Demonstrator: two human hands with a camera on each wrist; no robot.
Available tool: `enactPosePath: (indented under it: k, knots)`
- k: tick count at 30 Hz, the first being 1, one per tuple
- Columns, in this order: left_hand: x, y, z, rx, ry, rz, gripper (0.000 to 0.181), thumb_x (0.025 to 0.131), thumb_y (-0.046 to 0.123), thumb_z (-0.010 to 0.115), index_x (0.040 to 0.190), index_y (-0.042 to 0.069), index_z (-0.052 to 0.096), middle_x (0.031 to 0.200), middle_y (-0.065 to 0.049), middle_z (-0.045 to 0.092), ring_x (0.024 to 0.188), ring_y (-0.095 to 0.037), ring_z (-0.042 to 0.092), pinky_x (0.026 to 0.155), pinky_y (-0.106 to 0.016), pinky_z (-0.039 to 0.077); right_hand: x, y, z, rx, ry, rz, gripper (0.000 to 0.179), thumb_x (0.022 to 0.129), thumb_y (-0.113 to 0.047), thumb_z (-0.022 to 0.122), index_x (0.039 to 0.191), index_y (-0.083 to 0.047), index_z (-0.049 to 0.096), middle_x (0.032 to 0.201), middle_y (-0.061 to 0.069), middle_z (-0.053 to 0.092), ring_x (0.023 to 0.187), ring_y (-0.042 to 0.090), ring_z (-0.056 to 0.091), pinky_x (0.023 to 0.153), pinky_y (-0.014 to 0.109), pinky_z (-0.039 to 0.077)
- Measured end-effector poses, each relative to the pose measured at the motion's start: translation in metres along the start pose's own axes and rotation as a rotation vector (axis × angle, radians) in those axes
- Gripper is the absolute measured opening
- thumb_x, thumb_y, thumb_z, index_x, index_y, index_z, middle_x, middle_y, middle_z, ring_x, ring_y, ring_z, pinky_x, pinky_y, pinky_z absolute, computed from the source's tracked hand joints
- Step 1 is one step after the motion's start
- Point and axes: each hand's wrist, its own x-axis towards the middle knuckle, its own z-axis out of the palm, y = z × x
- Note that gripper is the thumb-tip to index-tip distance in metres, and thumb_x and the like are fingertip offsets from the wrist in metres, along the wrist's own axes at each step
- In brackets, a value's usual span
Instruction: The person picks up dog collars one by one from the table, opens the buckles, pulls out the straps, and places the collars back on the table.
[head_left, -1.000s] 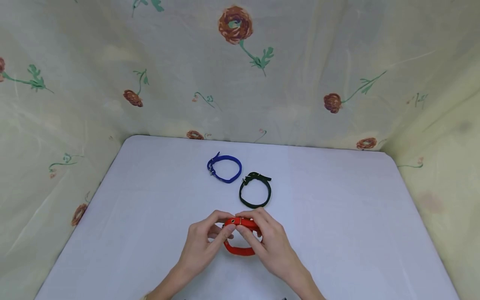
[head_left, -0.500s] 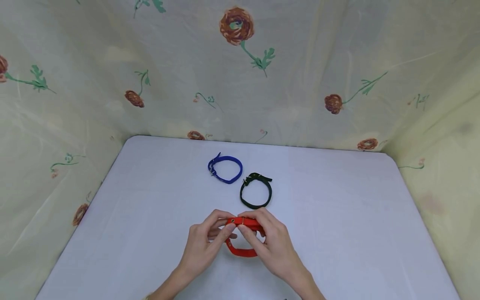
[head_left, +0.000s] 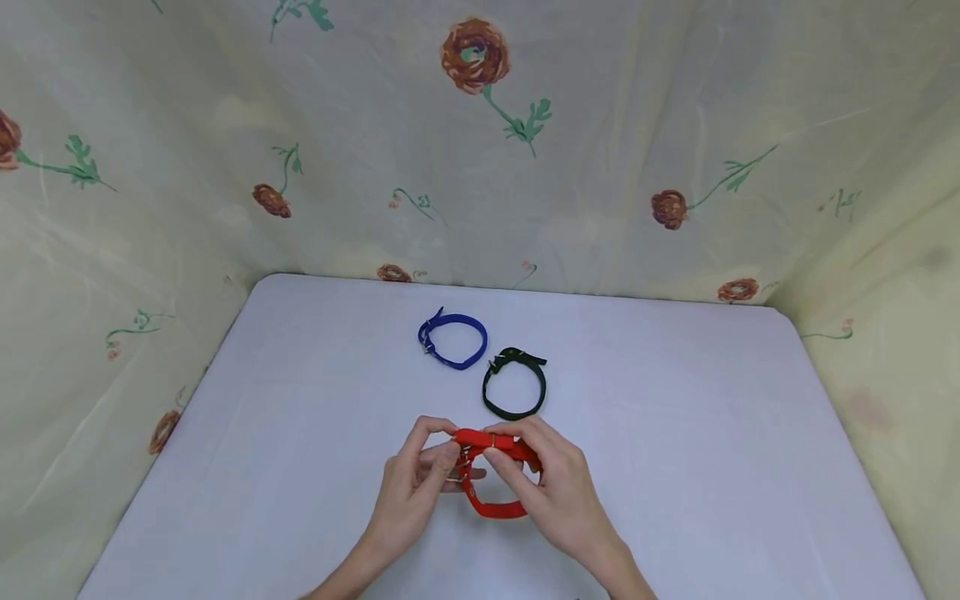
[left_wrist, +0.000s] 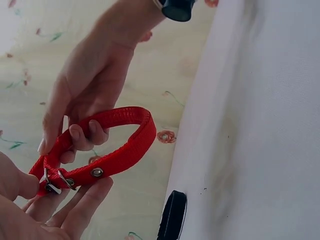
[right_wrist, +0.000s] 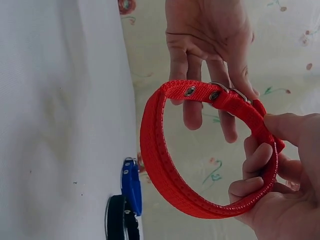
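Note:
A red buckled collar (head_left: 501, 509), a webbing strap with metal eyelets, is held up in a loop between both hands. In the head view my left hand (head_left: 411, 493) pinches it near the buckle (left_wrist: 52, 181) with thumb and forefinger. My right hand (head_left: 558, 492) grips the strap just right of there, thumb in front and fingers curled inside the loop. The right wrist view shows the left hand's other fingers (right_wrist: 193, 114) extended behind the eyelets. Beyond the hands, a black collar (head_left: 514, 416) and a blue collar (head_left: 474, 360) lie buckled on the table.
The white-covered table (head_left: 675, 433) stretches to both sides of the hands. Floral cloth (head_left: 585, 167) hangs behind it and along its left and right sides.
The left fingers have shifted slightly left of the strap's eyelet end, baring more of the buckle. The collar and right hand have drifted a little right. The blue and black collars stay put.

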Motion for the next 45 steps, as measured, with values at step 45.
enactPosePath:
  k: [45]
  knots:
    - [-0.0014, -0.0043, 0.0053, 0.03, -0.072, 0.018, 0.018, 0.113, 0.028, 0.057, 0.124, 0.014, 0.056, 0.108, -0.013, 0.08, 0.083, -0.029, 0.083, 0.075, -0.023, 0.064, -0.0004, 0.0, 0.0009, 0.045, -0.054, -0.081, 0.02, 0.094, -0.02, 0.085, 0.113, -0.021, 0.08, 0.103, -0.011, 0.076, 0.083, 0.0, 0.064, 0.071, 0.023, 0.061]
